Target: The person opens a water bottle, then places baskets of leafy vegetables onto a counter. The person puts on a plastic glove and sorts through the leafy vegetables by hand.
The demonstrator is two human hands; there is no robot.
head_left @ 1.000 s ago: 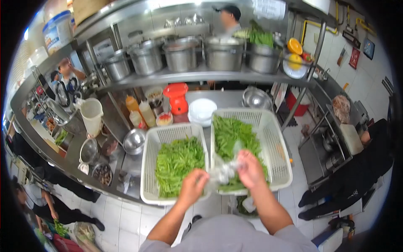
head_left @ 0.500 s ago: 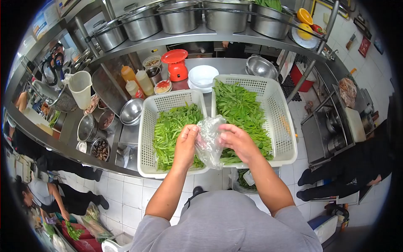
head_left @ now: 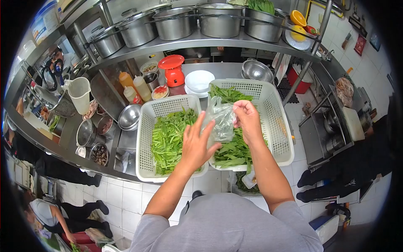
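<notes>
The clear plastic bag (head_left: 222, 128) hung above the right-hand basket (head_left: 273, 101), over its leafy greens (head_left: 231, 156). The right hand (head_left: 248, 120) held the bag at its right side, thumb and fingers pinched together on the film. The left hand (head_left: 195, 145) had its fingers spread wide — none visibly curled round anything — beside the bag's left edge; whether a fingertip touched the film could not be told. Handling such thin film well called, in my judgement, for a firm pinch at one edge, with the loose side kept from folding in and the bag clear of the leaves. The left-hand basket (head_left: 143, 138), with more cut greens (head_left: 170, 147), stood close by. Beyond the baskets were a white bowl (head_left: 200, 80) and a red scale (head_left: 173, 74).
</notes>
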